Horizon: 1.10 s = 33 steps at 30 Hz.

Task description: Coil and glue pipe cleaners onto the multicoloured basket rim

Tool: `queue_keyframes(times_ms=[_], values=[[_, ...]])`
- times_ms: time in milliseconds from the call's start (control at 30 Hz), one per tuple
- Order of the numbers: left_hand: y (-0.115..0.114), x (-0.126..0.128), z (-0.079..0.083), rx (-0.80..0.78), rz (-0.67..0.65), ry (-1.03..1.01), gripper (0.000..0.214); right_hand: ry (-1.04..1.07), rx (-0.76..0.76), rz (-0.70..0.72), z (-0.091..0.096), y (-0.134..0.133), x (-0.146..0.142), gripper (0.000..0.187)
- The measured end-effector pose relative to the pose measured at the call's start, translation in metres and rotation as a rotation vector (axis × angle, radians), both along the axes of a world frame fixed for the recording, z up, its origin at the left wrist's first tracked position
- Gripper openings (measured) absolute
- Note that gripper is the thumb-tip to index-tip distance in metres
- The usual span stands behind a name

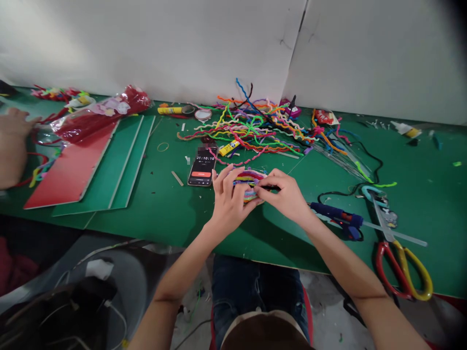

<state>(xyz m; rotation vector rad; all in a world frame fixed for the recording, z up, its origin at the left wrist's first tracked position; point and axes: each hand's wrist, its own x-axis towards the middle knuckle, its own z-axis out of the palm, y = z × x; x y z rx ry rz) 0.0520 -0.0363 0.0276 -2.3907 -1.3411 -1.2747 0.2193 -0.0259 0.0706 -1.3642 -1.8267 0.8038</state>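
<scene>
My left hand and my right hand meet over the green table, both closed around a small bundle of coloured pipe cleaners. The bundle shows red, yellow, blue and pink strands curved together. My right fingers also pinch a thin dark stick at the bundle's right side; I cannot make out what it is. A phone showing a timer lies just left of my left hand.
A loose heap of pipe cleaners lies behind my hands. A blue glue gun and red-and-yellow scissors lie to the right. Red and green boards and a plastic-wrapped bouquet sit left. Another person's hand rests at far left.
</scene>
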Motion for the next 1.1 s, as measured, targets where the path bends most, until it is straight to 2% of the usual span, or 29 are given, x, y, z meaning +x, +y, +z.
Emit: queue_keyframes(times_ms=[233,467,633,833,1100], values=[[0.000,0.002,0.000,-0.004,-0.009,0.018,0.028,-0.026,-0.024,-0.003,0.000,0.000,0.001,0.006],[0.000,0.004,0.001,-0.033,-0.029,0.028,0.020,-0.058,-0.047,0.027,0.002,0.001,0.007,0.007],[0.001,0.002,0.004,-0.032,-0.017,0.040,0.015,-0.047,-0.004,0.110,0.005,0.002,0.012,0.012],[0.003,-0.001,0.006,-0.008,-0.014,0.057,0.017,-0.068,0.067,0.069,0.005,0.000,0.012,0.010],[0.005,-0.010,0.002,-0.047,-0.031,0.017,0.025,-0.059,0.197,0.149,-0.003,0.000,0.007,0.013]])
